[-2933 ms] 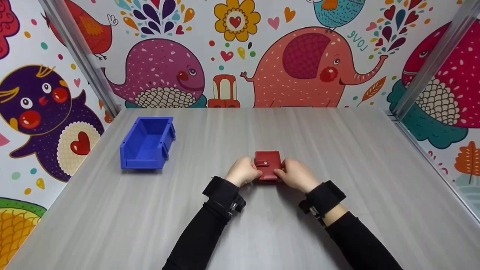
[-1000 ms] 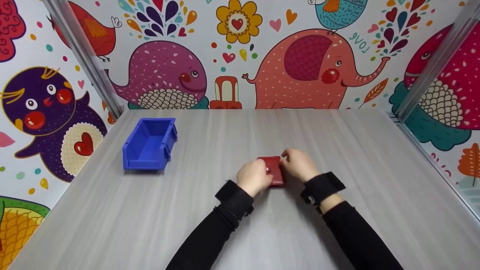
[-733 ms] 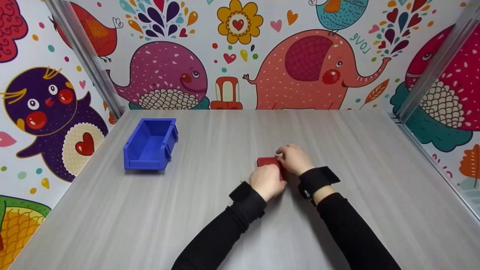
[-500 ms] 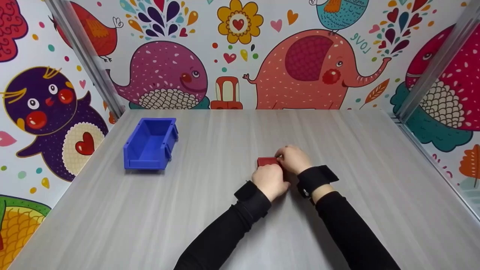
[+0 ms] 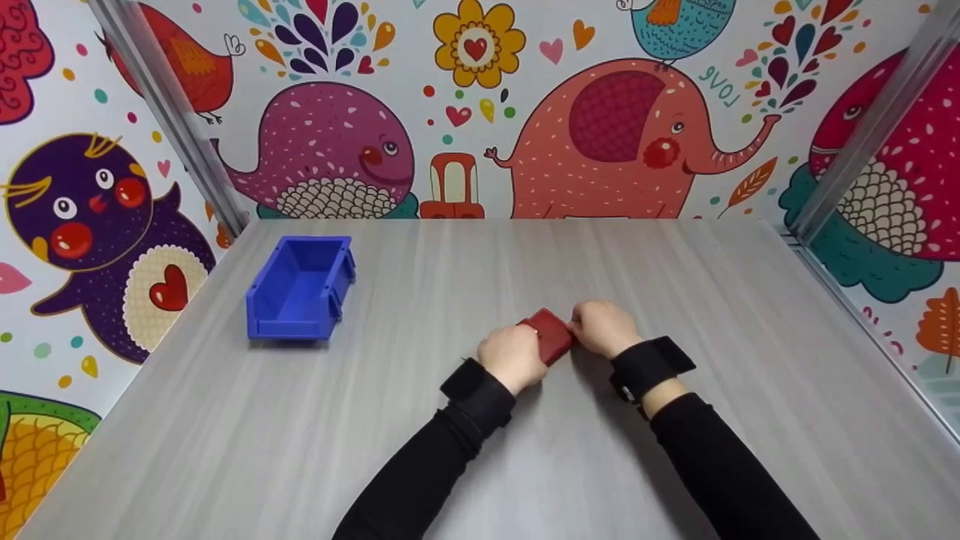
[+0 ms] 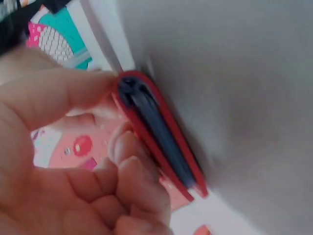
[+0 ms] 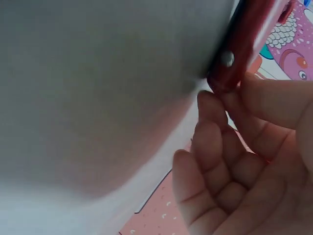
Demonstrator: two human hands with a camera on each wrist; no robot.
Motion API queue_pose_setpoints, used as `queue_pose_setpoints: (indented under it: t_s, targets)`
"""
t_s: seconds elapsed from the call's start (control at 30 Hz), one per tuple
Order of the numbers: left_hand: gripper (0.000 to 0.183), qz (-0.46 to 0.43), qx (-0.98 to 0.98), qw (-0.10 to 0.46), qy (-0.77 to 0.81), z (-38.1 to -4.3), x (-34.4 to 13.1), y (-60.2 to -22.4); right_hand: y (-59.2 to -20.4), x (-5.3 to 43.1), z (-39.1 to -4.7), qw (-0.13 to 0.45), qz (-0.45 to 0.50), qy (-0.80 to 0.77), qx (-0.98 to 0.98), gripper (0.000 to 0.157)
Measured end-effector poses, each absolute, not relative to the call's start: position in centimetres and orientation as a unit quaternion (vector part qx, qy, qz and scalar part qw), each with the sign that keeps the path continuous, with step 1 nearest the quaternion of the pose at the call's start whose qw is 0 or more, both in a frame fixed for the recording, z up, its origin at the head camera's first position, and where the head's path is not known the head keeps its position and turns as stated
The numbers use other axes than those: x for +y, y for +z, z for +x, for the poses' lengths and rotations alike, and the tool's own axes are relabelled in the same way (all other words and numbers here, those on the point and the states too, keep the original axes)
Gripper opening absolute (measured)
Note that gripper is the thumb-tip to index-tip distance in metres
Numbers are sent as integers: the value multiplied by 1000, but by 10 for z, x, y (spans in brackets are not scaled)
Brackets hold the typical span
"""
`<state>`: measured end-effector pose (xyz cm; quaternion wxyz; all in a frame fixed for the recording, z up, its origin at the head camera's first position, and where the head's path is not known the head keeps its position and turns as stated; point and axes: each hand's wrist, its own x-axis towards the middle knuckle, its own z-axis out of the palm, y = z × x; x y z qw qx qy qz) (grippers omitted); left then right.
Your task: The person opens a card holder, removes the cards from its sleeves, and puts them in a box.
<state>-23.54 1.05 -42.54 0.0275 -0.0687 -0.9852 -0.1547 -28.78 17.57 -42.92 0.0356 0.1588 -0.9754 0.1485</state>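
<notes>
A small red wallet (image 5: 552, 337) with a snap strap is turned at an angle on the table, between the two hands. My left hand (image 5: 512, 358) holds its left side and covers part of the strap. In the left wrist view the wallet (image 6: 164, 129) appears end-on, folded, with dark layers inside. The thumb and curled fingers of the left hand (image 6: 93, 147) are against its cover and spine. My right hand (image 5: 604, 328) pinches the wallet's right edge. Close up in the right wrist view, thumb and index finger meet at a lower corner of the wallet (image 7: 244, 44), near a metal snap.
At the back left of the grey wood-grain table (image 5: 420, 285) stands a blue open-front plastic bin (image 5: 296, 296). Printed cartoon walls (image 5: 450, 112) rise behind and at the sides, with metal posts (image 5: 169, 120) at the corners.
The wallet has turned from square-on to slanted. My left hand slid right over it, then drew back left, so more red shows. My right hand has shifted right along its edge.
</notes>
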Motion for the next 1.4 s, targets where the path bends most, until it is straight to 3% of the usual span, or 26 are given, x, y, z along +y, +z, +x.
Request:
queue_pose_setpoints:
  t_s: [0.17,0.33,0.4,0.97,1.4]
  targets:
    - [18,-49,-989,23,-137,-242,-2,-423,-425,176,-281,-12,157,147,-976,15]
    - [11,-53,-988,31,-143,-246,-8,-422,-420,174,-278,-36,196,148,-969,46]
    - [10,-55,-987,31,-150,-247,-8,-422,-419,173,-278,-42,206,141,-967,50]
    - [4,-13,-986,25,-166,-262,-14,-422,-418,177,-271,-73,181,168,-966,20]
    - [5,-80,-976,51,-195,-267,-16,-427,-419,167,-261,-72,200,172,-962,19]
